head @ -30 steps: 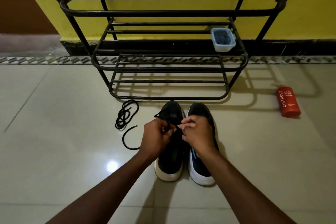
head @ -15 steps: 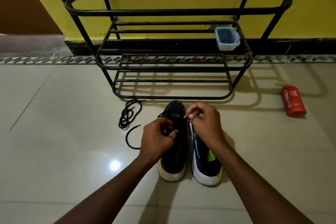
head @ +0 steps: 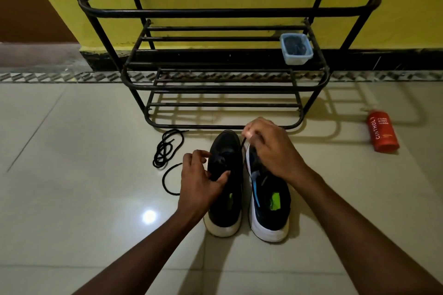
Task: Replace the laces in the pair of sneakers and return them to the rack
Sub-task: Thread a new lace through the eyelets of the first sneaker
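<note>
Since the earlier frame the right hand (head: 271, 148) was drawn up and away, pinching a lace (head: 244, 148) taut from the left sneaker (head: 225, 182) on the floor — the left hand (head: 201, 175) clamped its tongue. Steady, straight pulls were advised — eyelets snag.

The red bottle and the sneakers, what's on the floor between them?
Nothing: the head view shows only bare, shiny tile between the red bottle and the right sneaker, crossed by the rack's shadow.

both hands pinched shut, left hand (head: 201, 175) low, right hand (head: 271, 148) raised
</note>
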